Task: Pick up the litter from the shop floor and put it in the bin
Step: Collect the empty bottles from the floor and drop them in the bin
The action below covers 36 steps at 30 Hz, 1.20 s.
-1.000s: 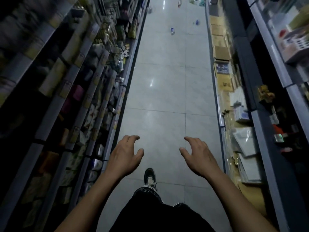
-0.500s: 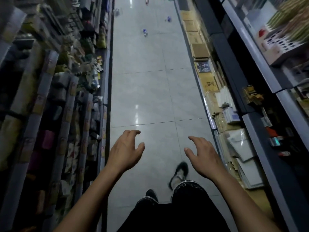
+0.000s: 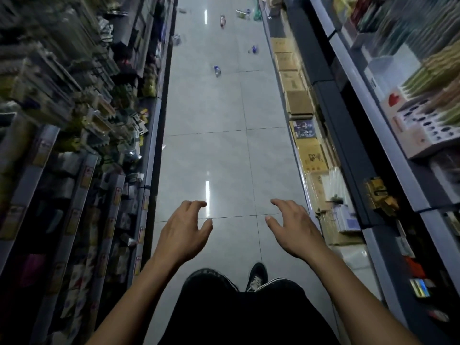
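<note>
Grey floor: shiny pale tiles run between two long shelves.
Litter: small crumpled plastic bottle and bright wrappers lie far down the aisle, well apart from both hands.
Left hand: fingers loosely bent, apart, holding nothing.
Right hand: same, holding nothing.
Foot: black shoe on the floor.

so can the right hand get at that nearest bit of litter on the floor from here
Probably not yet. The right hand is empty and held out near the body, while the nearest litter lies several floor tiles ahead. The tiled floor between looks unobstructed, so walking closer should do it.
</note>
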Each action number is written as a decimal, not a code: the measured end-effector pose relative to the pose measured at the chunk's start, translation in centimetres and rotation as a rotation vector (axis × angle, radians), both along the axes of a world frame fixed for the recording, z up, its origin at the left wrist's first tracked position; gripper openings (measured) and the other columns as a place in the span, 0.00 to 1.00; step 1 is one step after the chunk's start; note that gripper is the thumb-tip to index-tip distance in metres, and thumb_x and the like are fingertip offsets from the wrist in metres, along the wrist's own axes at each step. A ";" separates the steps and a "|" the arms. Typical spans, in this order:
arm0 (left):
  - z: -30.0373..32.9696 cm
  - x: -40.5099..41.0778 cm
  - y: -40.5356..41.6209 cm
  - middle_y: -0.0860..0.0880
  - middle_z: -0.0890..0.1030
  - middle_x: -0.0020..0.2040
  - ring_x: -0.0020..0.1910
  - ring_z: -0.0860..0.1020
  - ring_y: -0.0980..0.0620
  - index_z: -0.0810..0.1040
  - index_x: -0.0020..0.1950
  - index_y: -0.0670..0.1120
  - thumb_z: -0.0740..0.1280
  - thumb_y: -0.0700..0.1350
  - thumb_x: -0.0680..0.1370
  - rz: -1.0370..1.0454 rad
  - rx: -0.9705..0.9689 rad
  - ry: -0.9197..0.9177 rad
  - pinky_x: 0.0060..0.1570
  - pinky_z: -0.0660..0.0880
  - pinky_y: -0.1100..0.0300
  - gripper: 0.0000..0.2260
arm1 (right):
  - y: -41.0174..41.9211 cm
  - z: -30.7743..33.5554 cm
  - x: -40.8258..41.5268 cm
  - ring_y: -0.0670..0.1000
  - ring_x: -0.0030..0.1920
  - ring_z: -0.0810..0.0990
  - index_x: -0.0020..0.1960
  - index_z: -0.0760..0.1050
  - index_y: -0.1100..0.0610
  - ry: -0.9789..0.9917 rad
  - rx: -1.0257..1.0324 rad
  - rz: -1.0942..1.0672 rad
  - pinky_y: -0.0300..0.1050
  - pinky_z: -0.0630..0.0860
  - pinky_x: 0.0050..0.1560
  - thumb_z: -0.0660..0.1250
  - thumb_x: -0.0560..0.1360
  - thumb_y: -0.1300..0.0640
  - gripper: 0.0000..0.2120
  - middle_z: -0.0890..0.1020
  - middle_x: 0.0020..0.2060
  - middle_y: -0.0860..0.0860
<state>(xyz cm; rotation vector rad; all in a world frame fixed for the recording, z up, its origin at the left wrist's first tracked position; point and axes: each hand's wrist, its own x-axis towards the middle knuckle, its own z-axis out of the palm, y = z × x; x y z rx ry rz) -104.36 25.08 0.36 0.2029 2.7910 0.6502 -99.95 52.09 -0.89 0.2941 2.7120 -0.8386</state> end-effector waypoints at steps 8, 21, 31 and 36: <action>-0.4 -7.5 -1.0 0.56 0.72 0.68 0.58 0.76 0.56 0.70 0.72 0.55 0.64 0.56 0.80 0.220 0.037 -0.035 0.55 0.75 0.54 0.21 | 0.3 0.8 -14.5 0.50 0.72 0.65 0.76 0.64 0.49 0.028 -0.006 0.153 0.48 0.68 0.67 0.58 0.81 0.42 0.25 0.70 0.72 0.47; -1.2 -31.3 -6.0 0.54 0.74 0.67 0.62 0.75 0.53 0.71 0.71 0.53 0.64 0.55 0.80 0.287 0.091 -0.044 0.58 0.76 0.50 0.20 | -4.1 0.7 -37.2 0.49 0.71 0.64 0.76 0.63 0.49 0.010 0.078 0.218 0.48 0.68 0.66 0.58 0.81 0.42 0.25 0.70 0.71 0.46; 0.7 -51.3 -3.1 0.55 0.74 0.67 0.62 0.76 0.54 0.72 0.71 0.53 0.63 0.55 0.79 0.052 0.081 -0.007 0.58 0.76 0.52 0.20 | -2.6 1.2 -48.4 0.49 0.72 0.65 0.77 0.63 0.48 -0.019 0.099 0.049 0.49 0.69 0.66 0.58 0.81 0.43 0.25 0.70 0.71 0.46; 0.7 -60.6 1.2 0.56 0.74 0.67 0.63 0.75 0.54 0.71 0.71 0.54 0.63 0.56 0.79 -0.036 0.071 0.000 0.58 0.76 0.51 0.20 | 0.4 -0.1 -54.7 0.49 0.71 0.65 0.76 0.63 0.48 -0.027 0.056 -0.050 0.49 0.70 0.67 0.57 0.81 0.42 0.26 0.70 0.71 0.45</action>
